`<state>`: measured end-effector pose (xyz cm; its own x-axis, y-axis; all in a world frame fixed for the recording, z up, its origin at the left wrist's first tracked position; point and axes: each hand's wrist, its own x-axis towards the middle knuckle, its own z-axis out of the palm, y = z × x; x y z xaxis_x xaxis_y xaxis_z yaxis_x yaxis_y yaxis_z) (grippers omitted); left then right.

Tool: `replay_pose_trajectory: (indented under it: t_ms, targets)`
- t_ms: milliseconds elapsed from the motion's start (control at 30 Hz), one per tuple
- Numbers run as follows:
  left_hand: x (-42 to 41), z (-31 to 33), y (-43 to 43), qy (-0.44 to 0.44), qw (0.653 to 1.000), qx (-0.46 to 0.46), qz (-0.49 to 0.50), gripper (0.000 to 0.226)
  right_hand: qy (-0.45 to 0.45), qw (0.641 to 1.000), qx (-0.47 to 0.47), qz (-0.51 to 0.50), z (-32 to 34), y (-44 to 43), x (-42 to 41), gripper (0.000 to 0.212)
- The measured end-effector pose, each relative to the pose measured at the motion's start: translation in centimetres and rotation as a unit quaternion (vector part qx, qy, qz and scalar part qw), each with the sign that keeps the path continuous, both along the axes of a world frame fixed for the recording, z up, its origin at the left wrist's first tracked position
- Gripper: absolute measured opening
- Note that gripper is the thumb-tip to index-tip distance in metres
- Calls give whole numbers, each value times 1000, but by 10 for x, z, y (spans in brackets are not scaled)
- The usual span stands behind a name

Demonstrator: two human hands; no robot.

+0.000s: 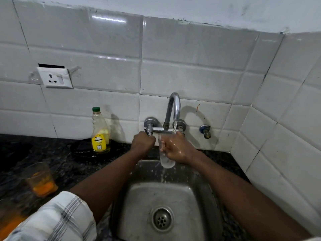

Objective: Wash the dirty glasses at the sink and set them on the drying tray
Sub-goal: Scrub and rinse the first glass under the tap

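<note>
Checked sleeve (52, 218) at 7 o'clock, steel sink (139, 197) at 6. Towards 12, the left hand (143, 142) clenches the tap handle (149, 131); the right hand (178, 150) grasps a clear glass (167, 161) under running water. An orange-stained glass (40, 180) stands at 9

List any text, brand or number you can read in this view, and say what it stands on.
Yellow label on the bottle: one dark band of bold lettering, too blurred to read with certainty.
Same label, smaller print below the band: too small to read.
Wall socket, tap, glass under the tap, orange-stained glass: no writing shows.
</note>
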<state>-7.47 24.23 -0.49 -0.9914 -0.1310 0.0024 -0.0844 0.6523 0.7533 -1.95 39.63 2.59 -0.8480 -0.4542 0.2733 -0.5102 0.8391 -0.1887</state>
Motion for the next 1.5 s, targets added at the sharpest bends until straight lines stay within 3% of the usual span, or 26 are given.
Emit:
replay_pose_trajectory:
  t_ms: [100, 267, 467, 600, 700, 767, 833, 900, 967, 1033, 1067, 1133, 1167, 1233, 1333, 1400, 1500]
  targets:
    - [-8, 16, 1, 23, 999, 43, 24, 50, 55, 996, 69, -8, 13, 5, 0, 7]
    - [-4, 27, 5, 28, 999, 40, -6, 67, 36, 999, 16, -17, 12, 15, -4, 13]
    - [-2, 27, 7, 50, 994, -30, -89, 27, 59, 997, 42, -22, 14, 15, -6, 22]
    - [0, 12, -2, 47, 996, -19, -76, 26, 70, 997, 23, -20, 14, 16, -6, 18]
    - [12, -5, 4, -19, 998, 59, 1, 32, 89, 996, 4, -10, 12, 12, -1, 24]
    - [22, -21, 12, -143, 969, 203, -3, 45, 95, 995, -29, -10, 9, 12, 5, 28]
    - [31, -29, 20, -254, 890, 376, -35, 56, 92, 991, -95, -21, 5, 13, 10, 22]
    - [33, -31, 26, -280, 810, 514, -39, 61, 35, 973, -220, -53, 2, 10, 18, 12]
    - [34, -28, 30, -248, 799, 546, -37, 53, -50, 936, -337, -92, -3, 9, 26, 13]
    - [34, -22, 32, -186, 865, 466, 14, 39, -132, 904, -385, -131, -13, 15, 30, 18]
    - [32, -20, 32, -148, 910, 384, 48, 37, -170, 893, -384, -164, -19, 20, 31, 20]
    - [28, -14, 27, -60, 985, 146, 66, 47, -228, 876, -342, -251, -33, 31, 33, 34]
    - [29, -9, 25, -17, 998, 35, 42, 50, -232, 880, -303, -283, -39, 35, 34, 45]
    - [31, 0, 22, 51, 994, -99, -3, 47, -204, 907, -240, -280, -51, 36, 29, 62]
    - [37, 15, 23, 95, 973, -205, -41, 38, -208, 937, -239, -149, -54, 13, 18, 80]
    - [39, 23, 24, 102, 967, -222, -72, 37, -228, 930, -268, -109, -52, -9, 12, 84]
    - [39, 30, 10, 115, 974, -163, -110, 46, -224, 903, -349, -108, -55, -30, -2, 70]
